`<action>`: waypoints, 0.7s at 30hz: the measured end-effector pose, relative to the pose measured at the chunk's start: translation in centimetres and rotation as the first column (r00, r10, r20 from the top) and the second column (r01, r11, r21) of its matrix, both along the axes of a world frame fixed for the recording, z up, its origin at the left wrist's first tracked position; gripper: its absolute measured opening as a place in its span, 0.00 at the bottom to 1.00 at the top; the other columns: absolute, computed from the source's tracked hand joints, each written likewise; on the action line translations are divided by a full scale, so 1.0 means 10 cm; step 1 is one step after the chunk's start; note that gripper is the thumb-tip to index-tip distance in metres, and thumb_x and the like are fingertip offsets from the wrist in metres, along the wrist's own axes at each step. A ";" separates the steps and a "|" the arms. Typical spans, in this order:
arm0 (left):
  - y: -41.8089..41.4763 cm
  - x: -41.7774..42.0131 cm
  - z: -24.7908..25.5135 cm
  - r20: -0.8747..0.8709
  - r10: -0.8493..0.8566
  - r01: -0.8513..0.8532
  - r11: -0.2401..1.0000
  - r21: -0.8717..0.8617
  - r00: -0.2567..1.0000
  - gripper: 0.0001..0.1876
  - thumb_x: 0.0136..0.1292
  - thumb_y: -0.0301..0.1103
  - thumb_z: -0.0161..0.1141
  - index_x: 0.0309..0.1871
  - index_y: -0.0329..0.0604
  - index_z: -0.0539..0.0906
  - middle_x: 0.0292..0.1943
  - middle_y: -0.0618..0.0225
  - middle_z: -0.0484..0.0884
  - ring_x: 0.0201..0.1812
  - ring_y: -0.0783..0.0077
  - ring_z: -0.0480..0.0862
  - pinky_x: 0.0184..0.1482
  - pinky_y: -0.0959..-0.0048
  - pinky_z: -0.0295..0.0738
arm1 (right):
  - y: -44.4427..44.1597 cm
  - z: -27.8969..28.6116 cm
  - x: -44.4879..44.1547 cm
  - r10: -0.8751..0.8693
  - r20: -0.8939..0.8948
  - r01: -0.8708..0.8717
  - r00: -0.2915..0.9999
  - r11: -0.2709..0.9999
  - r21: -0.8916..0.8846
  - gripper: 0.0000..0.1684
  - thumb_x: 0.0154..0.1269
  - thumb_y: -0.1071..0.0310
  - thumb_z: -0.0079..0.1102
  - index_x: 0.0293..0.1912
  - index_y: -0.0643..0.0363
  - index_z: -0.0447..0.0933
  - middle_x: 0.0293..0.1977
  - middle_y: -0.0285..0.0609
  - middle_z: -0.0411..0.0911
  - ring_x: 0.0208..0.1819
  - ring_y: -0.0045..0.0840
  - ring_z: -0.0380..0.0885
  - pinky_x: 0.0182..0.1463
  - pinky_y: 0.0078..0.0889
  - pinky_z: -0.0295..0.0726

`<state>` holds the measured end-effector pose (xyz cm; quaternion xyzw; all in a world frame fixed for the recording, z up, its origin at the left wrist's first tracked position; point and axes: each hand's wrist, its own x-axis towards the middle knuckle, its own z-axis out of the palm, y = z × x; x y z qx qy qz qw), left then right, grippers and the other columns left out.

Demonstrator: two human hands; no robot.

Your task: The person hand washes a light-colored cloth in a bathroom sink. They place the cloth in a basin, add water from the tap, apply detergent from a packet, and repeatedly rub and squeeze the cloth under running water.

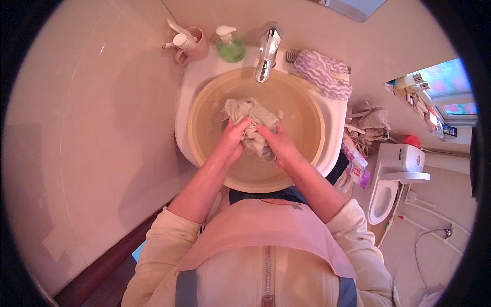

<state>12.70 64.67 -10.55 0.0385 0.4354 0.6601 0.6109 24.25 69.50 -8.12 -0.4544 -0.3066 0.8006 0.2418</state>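
Note:
A bunched, wet-looking pale cloth [251,119] is held between both hands over a round beige plastic basin [191,142]. My left hand [234,140] grips its left side, thumb laid across the folds. On the right side my right hand [280,144] grips it, with the thumb on top. Cloudy water [245,174] lies in the basin below. I cannot tell how much of the cloth touches the water. The basin sits in a white washbasin [333,134], and a chrome faucet [264,57] reaches over its far rim.
Behind the basin stand a pink mug [197,48] holding tubes and a soap dispenser [231,48] with green liquid. A striped purple cloth [322,73] and a dark comb [292,56] lie at the back right. Further right is a toilet [383,197]; a wall [96,134] rises at left.

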 end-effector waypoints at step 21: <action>0.18 -0.12 -0.96 -0.445 -0.839 0.741 0.510 -0.437 0.315 0.20 0.48 0.46 0.58 0.38 0.38 0.79 0.24 0.62 0.79 0.23 0.71 0.77 0.25 0.75 0.71 | -0.12 0.76 0.15 0.543 0.416 -0.604 0.730 0.226 0.764 0.15 0.46 0.80 0.53 0.38 0.58 0.74 0.33 0.44 0.74 0.37 0.33 0.74 0.43 0.27 0.71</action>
